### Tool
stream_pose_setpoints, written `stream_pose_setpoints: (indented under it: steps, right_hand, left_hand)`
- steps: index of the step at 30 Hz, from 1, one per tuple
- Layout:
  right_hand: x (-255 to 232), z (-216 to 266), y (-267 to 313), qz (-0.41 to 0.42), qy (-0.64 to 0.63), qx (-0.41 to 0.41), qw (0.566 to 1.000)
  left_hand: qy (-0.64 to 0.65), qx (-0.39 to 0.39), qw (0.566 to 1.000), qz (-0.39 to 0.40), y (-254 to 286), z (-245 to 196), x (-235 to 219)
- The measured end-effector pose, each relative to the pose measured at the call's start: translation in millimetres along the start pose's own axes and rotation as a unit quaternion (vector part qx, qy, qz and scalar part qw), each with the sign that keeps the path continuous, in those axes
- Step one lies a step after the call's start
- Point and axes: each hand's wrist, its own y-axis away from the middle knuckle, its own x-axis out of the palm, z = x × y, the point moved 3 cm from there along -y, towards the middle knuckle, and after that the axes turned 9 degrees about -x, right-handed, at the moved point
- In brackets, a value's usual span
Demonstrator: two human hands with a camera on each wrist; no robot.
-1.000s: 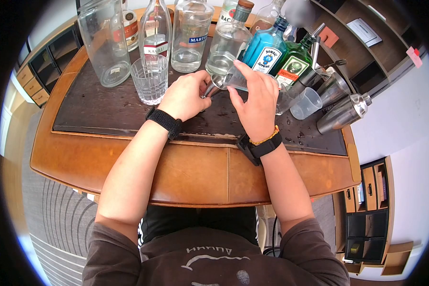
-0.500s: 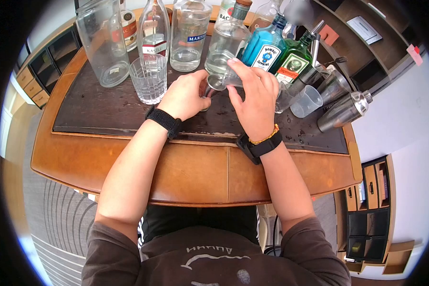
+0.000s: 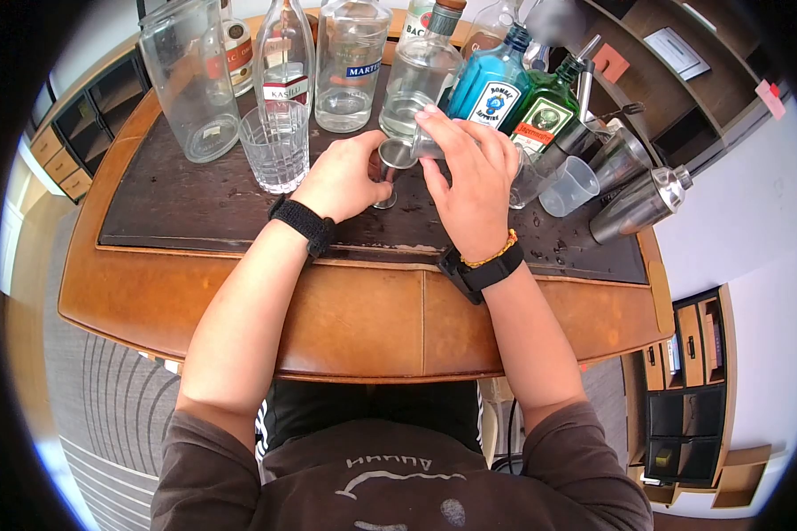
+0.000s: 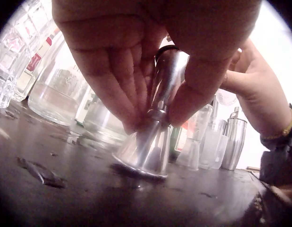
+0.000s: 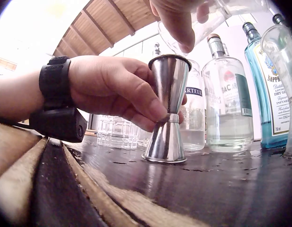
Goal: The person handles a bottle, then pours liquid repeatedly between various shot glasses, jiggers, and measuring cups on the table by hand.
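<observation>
On the dark tabletop stands a steel double-ended jigger (image 5: pixel 169 85), narrow at the waist. The thumb and fingers of my left hand (image 3: pixel 350 175) pinch it around that waist. In the left wrist view its flared foot (image 4: pixel 143 153) meets the table. My right hand (image 3: pixel 474 186) holds a clear cup (image 5: pixel 233 7) tipped sideways, its mouth close over the jigger's rim in the right wrist view. Fingers cover much of the cup in the head view. A cut-glass tumbler (image 3: pixel 274 150) stands left of my left hand.
Behind the hands stand several bottles, among them a clear corked one (image 3: pixel 421 75), a blue one (image 3: pixel 496 84) and a green one (image 3: pixel 549 106). To the right are a plastic cup (image 3: pixel 568 188) and a steel shaker (image 3: pixel 638 208). A tall glass jar (image 3: pixel 190 88) stands at left.
The right hand and tipped cup have shifted slightly left, nearer the jigger's mouth. The jigger's round opening now shows more plainly. The left hand keeps its hold.
</observation>
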Motion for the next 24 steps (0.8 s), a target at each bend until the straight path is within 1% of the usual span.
stream_pose_setpoints:
  steps: [4, 9, 14, 16, 17, 19, 20, 21, 23, 24]
  right_hand:
    - [-2, 0, -1, -0.002, 0.002, -0.002, 1.000]
    - [0, -7, 3, -0.058, -0.017, 0.048, 0.997]
    - [-4, -6, 5, -0.065, -0.026, 0.090, 0.993]
    - [-4, -7, 4, -0.071, -0.035, 0.096, 0.992]
    - [-4, -7, 4, -0.068, -0.054, 0.113, 0.990]
    - [-4, -9, 5, -0.068, -0.063, 0.119, 0.989]
    - [-4, -9, 5, -0.069, -0.065, 0.121, 0.988]
    - [-4, -9, 4, -0.070, -0.063, 0.118, 0.988]
    - [-6, -8, 4, -0.061, -0.069, 0.128, 0.988]
    - [-7, -8, 5, -0.066, -0.071, 0.132, 0.987]
  left_hand:
    - [0.017, -0.003, 1.000, 0.007, 0, 1, 0]
    - [0.049, -0.013, 0.999, 0.011, 0, 2, -2]
    - [0.065, -0.036, 0.997, 0.019, 2, 0, -10]
    - [0.123, -0.027, 0.992, 0.015, 2, 0, -12]
    - [0.113, -0.030, 0.993, 0.013, 2, 0, -15]
    - [0.127, -0.006, 0.992, -0.008, 5, -5, -22]
    - [0.134, -0.025, 0.991, -0.003, 10, -12, -29]
    - [0.125, -0.026, 0.992, -0.004, 10, -11, -33]
    - [0.163, -0.009, 0.986, -0.017, 11, -14, -42]
    - [0.160, -0.019, 0.986, -0.030, 14, -15, -47]
